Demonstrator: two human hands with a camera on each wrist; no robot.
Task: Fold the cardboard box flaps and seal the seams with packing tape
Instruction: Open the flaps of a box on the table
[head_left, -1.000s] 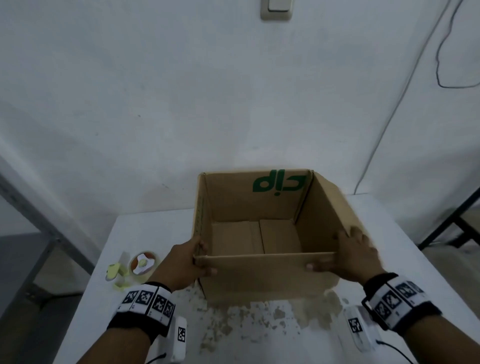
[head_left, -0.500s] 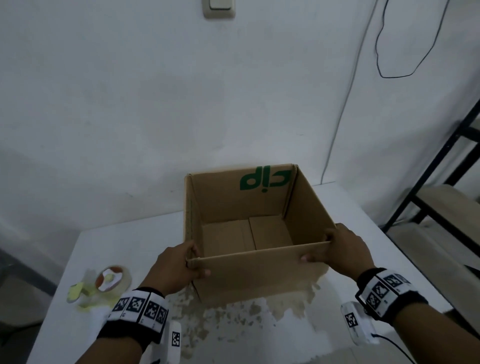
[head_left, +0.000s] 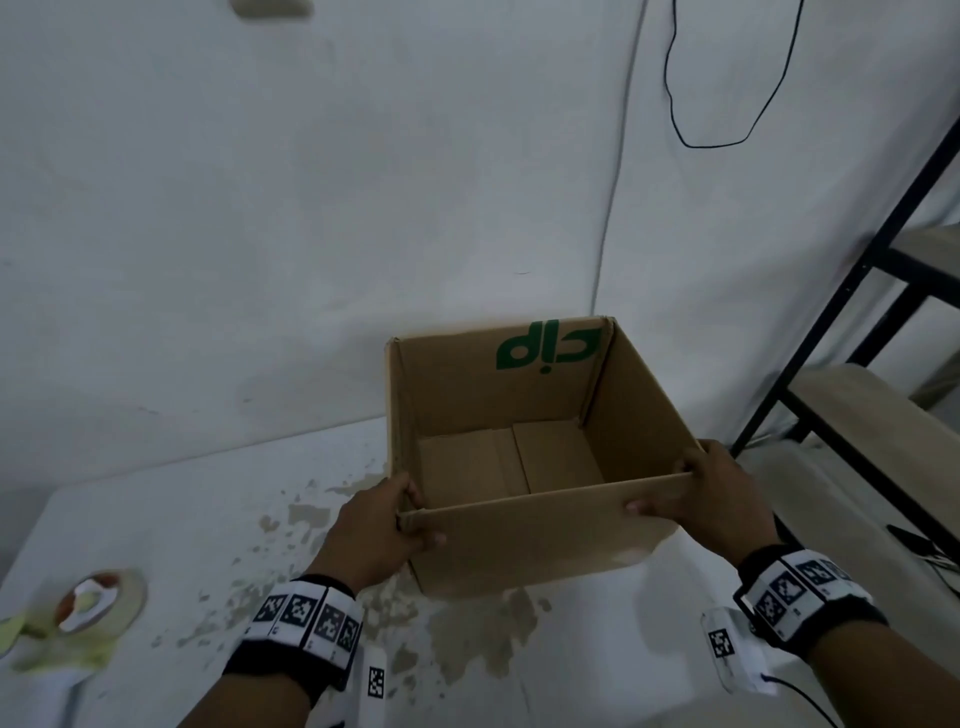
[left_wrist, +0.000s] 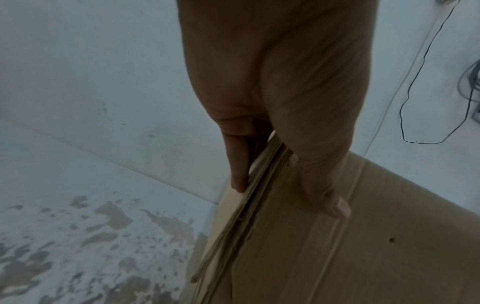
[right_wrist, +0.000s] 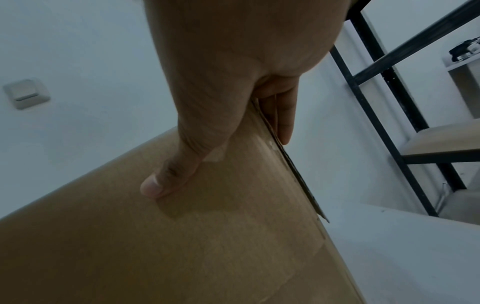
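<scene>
1. The box (head_left: 524, 452) stands open-topped on the tabletop (head_left: 171, 519), just right of centre in the head view, its far wall with the green print at 12 o'clock near the room wall. Its floor flaps lie folded flat inside; no top flaps show above the rim.
2. The left hand (head_left: 371, 525) grips the near-left corner at 8 o'clock, thumb on the near wall, fingers (left_wrist: 237, 164) curled round the left side. The right hand (head_left: 711, 499) grips the near-right corner at 4 o'clock in the same way.
3. Judged step: positioning or turning the box; no fresh tape is seen going on.
4. The tape (head_left: 98, 603) lies at 8 o'clock from the box, well apart, near the tabletop's left edge.
5. The next move likely calls for turning the box so an unsealed seam faces up, pressing its flaps flush, then freeing one hand to reach for the tape.
</scene>
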